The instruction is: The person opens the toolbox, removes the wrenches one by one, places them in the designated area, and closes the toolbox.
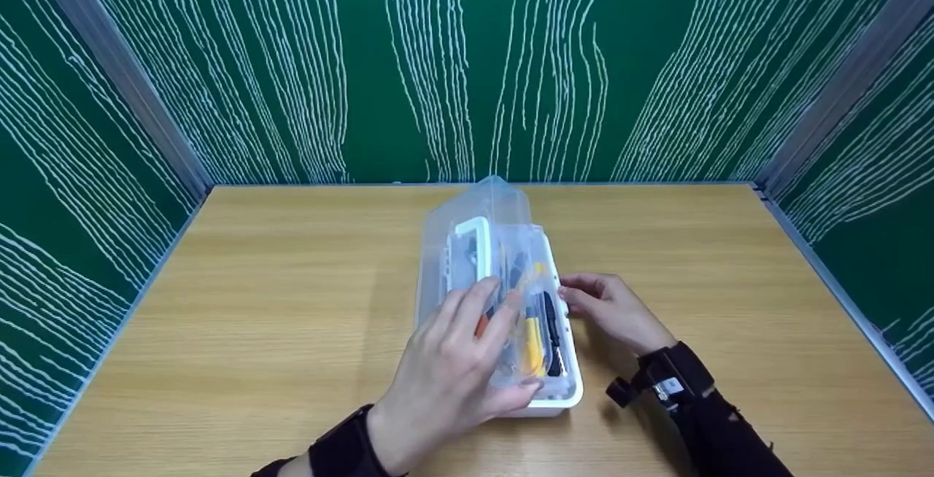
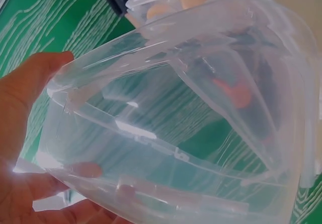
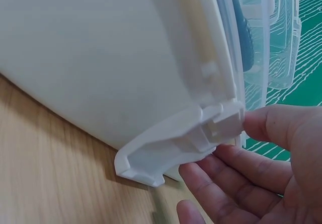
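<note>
Okay, from my end I count one white box (image 1: 575, 388) mid-counter (image 1: 219, 316). My left hand (image 1: 449, 360) has its fingers clamped on the one clear, tilted lid (image 1: 435, 262); my right hand (image 1: 616, 316) pinches one latch (image 3: 151, 158) on the box's right side.

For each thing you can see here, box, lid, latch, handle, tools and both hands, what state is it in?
White box: upright, open
Clear lid: raised, tilted
Side latch: unfastened
Lid handle: folded or raised, cannot tell
Tools: inside the box
Left hand: gripping the lid
Right hand: pinching the latch
</note>
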Tool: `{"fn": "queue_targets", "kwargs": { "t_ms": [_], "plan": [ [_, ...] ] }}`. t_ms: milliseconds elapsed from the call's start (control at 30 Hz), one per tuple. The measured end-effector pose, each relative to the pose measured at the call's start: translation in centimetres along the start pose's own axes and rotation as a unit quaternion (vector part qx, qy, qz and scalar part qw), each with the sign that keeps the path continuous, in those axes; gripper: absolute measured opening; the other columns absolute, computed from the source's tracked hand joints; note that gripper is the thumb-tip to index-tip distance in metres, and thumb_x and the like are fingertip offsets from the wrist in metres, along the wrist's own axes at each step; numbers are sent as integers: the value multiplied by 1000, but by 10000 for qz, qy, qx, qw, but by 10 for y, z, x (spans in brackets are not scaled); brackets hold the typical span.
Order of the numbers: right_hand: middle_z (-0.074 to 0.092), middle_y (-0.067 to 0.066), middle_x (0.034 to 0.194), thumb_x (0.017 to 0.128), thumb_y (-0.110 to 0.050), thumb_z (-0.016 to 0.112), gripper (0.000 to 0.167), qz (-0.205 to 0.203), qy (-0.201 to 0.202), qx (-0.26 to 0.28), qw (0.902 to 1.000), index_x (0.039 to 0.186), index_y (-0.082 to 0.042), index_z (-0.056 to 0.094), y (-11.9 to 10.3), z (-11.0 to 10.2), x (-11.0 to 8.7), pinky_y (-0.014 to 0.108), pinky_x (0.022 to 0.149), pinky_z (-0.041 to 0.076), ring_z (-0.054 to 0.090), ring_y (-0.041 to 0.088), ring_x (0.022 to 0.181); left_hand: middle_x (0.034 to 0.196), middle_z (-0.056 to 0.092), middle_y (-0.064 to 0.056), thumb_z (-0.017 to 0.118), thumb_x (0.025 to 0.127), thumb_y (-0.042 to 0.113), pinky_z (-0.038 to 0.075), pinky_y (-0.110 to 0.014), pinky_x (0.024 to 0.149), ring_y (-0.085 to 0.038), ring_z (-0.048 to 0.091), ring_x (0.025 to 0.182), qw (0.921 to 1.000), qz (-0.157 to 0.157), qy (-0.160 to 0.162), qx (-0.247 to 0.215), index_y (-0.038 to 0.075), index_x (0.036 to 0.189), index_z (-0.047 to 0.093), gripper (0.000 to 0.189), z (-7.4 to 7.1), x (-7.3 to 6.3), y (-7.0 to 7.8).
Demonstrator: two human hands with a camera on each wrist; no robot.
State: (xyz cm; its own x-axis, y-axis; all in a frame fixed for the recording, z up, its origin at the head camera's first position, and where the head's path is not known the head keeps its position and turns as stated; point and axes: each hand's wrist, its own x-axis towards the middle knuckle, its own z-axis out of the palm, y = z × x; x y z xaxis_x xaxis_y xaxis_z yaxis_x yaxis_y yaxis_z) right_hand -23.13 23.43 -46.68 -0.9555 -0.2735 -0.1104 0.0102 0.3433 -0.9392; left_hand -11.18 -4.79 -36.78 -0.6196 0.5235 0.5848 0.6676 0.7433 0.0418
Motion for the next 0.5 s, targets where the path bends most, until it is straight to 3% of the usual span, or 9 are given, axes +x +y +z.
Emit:
{"fn": "queue_targets", "kwargs": {
  "t_ms": [367,500],
  "plan": [
    [70,19,140,108,-32,65,49,145,10,-120,9998,145,1,62,0,-1,1,44,112,56,72,26,123,142,64,-16,85,81,67,64,-38,100,-27,66,118,9997,-226,5,-79,9,144,65,88,-6,-6,-5],
    [71,20,139,108,-30,65,48,165,41,-70,9998,144,2,63,0,-1,1,39,109,58,73,23,119,141,65,-16,84,82,67,62,-40,103,-27,66,120,9997,-242,64,-76,9,143,65,87,-8,-7,-7]
  ]
}}
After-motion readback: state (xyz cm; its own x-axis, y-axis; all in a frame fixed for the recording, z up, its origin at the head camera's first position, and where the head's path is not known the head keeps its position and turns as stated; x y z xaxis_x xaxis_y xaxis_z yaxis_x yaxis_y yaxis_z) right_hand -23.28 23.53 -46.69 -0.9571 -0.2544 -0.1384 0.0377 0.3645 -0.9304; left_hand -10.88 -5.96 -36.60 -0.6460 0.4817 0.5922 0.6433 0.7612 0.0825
